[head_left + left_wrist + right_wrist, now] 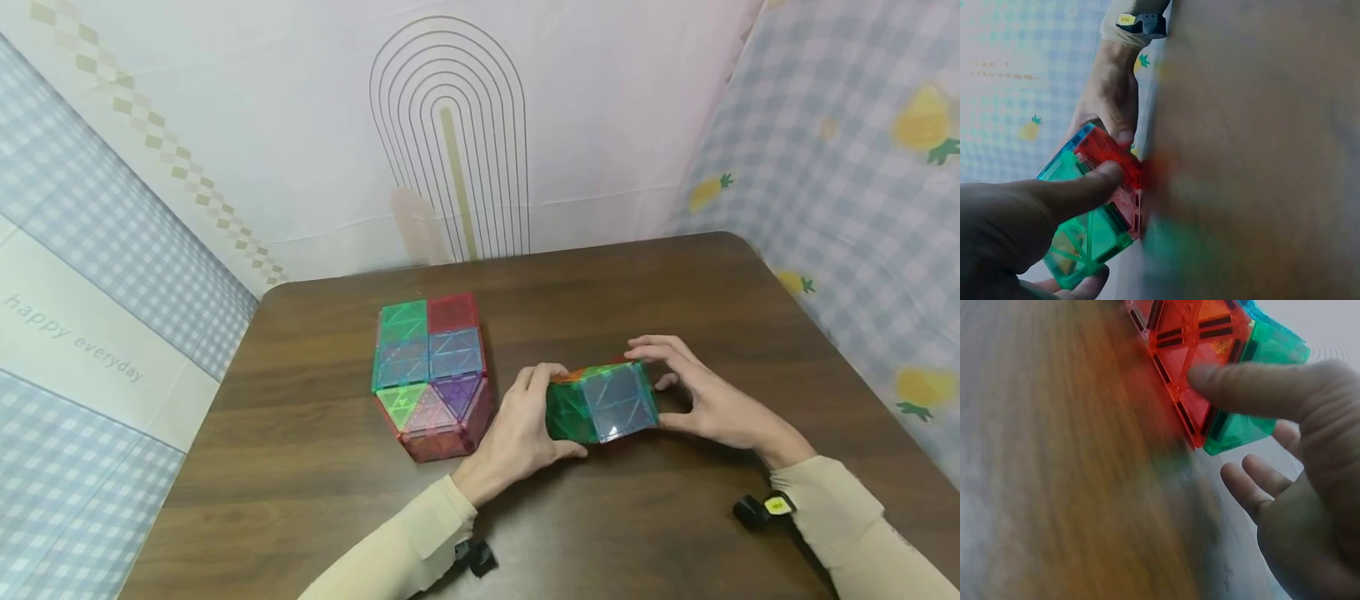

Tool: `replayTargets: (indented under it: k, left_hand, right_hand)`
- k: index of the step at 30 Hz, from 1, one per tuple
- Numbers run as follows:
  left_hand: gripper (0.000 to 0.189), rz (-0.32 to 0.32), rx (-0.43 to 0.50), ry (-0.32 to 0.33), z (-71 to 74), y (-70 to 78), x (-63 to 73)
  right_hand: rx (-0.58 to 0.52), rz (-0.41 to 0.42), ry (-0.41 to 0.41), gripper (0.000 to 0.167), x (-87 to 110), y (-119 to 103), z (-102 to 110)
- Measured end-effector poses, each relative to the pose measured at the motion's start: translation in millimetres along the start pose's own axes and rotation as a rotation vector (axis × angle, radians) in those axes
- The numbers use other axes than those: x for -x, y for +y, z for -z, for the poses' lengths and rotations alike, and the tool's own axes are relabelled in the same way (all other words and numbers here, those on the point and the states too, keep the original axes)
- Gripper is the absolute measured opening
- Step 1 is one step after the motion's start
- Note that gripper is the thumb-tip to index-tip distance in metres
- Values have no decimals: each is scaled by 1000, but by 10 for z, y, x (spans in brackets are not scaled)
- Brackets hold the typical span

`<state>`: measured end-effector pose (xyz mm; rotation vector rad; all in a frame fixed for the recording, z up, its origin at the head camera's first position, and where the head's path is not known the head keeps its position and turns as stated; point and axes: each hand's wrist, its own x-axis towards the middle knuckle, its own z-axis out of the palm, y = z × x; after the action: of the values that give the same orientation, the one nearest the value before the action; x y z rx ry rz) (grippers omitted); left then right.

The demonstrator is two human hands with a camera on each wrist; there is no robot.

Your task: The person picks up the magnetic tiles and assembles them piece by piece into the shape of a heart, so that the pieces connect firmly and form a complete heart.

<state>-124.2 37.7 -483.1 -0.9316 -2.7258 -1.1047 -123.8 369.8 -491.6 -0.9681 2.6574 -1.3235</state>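
A small block of translucent magnetic tiles (618,404) is between my two hands, just over the table in the head view. Green and clear bluish faces show there, with orange along the top edge; the wrist views show red faces. My left hand (517,425) grips the block's left end, its thumb (1094,187) lying across a red face and its fingers on the far side. At the right end, my right hand (708,404) holds it between thumb and fingers. In the right wrist view that thumb (1241,387) presses a red triangular tile (1200,412).
Left of my left hand stands a larger magnetic-tile structure (401,362) with green, red, blue and purple tiles and a tapered front. The brown wooden table (300,483) ends at a white patterned cloth (600,125) behind, with checked cloths (847,183) at the sides.
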Motion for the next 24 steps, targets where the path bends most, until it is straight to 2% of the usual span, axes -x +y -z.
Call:
replayTargets:
  k: [5,10,13,18,21,24]
  left_hand:
    - [95,-29,25,47,-10,14,1]
    - [90,-32,23,106,-27,15,-7]
    - [90,-34,20,100,-33,24,-6]
    - [91,-28,29,44,-20,86,9]
    - [98,-23,20,27,50,146,18]
    - [106,-56,13,57,220,216,7]
  right_hand:
    - [13,-30,11,103,20,-27,-24]
    - [-116,-128,-12,110,28,-70,-65]
    - [-181,-138,-4,106,-5,-73,-94]
    - [-187,-121,57,100,-50,-49,-138]
    - [-175,-139,103,98,-62,-35,-170]
    - [-118,-159,152,87,-67,-29,-213]
